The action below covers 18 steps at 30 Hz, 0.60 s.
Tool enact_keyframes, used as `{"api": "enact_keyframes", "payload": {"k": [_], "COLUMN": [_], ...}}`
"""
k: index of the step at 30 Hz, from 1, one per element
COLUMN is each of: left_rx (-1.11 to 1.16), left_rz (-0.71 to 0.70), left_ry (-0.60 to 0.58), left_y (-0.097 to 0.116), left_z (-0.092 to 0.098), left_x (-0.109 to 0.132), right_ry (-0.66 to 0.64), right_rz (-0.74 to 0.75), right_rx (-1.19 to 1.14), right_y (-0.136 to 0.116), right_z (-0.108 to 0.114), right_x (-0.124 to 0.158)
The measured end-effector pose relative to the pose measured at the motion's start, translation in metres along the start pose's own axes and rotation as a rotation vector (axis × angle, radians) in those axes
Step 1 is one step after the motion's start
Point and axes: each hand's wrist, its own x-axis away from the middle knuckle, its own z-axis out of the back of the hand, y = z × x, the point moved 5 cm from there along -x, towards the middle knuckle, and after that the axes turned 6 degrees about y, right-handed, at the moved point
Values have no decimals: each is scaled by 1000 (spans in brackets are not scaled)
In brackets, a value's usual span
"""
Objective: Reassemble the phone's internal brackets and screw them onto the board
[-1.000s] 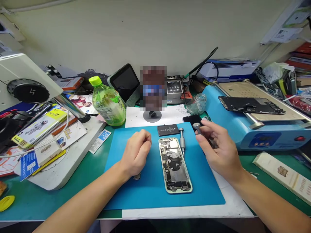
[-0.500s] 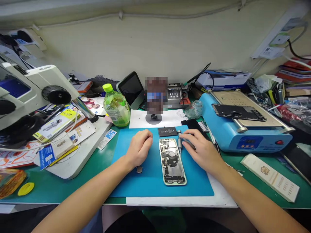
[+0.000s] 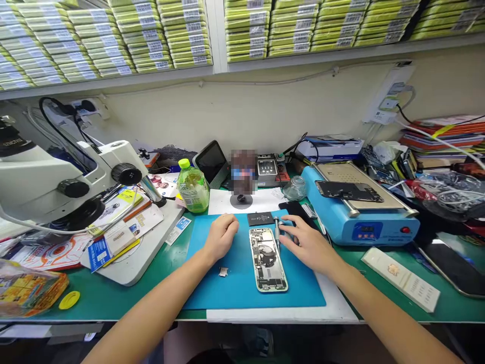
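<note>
An opened phone point(image 3: 267, 259) lies back-up on a blue mat point(image 3: 242, 283), its inner parts showing. My left hand point(image 3: 221, 236) rests on the mat just left of the phone, fingers curled into a loose fist. My right hand point(image 3: 306, 244) lies to the phone's right, with fingers closed around a grey screwdriver point(image 3: 277, 231) that lies beside the phone. A black battery point(image 3: 260, 218) sits just beyond the phone. A small metal part point(image 3: 223, 272) lies on the mat near my left wrist.
A microscope point(image 3: 56, 177) stands at left over booklets. A green bottle point(image 3: 192, 186), a small screen point(image 3: 212, 162) and a glass jar point(image 3: 294, 188) stand behind the mat. A blue heating machine point(image 3: 356, 212) with a phone screen on it sits at right. Shelves of boxes hang above.
My right hand came down from the mat's far right corner to the screwdriver beside the phone. The view tilted up, bringing the shelves into sight. My left hand stayed put.
</note>
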Motion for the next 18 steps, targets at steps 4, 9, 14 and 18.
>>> {"api": "enact_keyframes", "payload": {"k": [4, 9, 14, 18], "left_rx": [11, 32, 54, 75], "left_rz": [46, 94, 111, 117], "left_ry": [11, 6, -13, -13], "left_y": [-7, -12, -12, -13], "left_z": [3, 3, 1, -1], "left_x": [-4, -5, -3, -3], "right_ry": [-15, 127, 343, 439], "right_rz": [5, 57, 135, 129], "right_rx": [-38, -101, -163, -285], "right_y": [-3, -10, -24, -49], "right_z": [6, 29, 67, 50], "right_x": [4, 32, 97, 176]}}
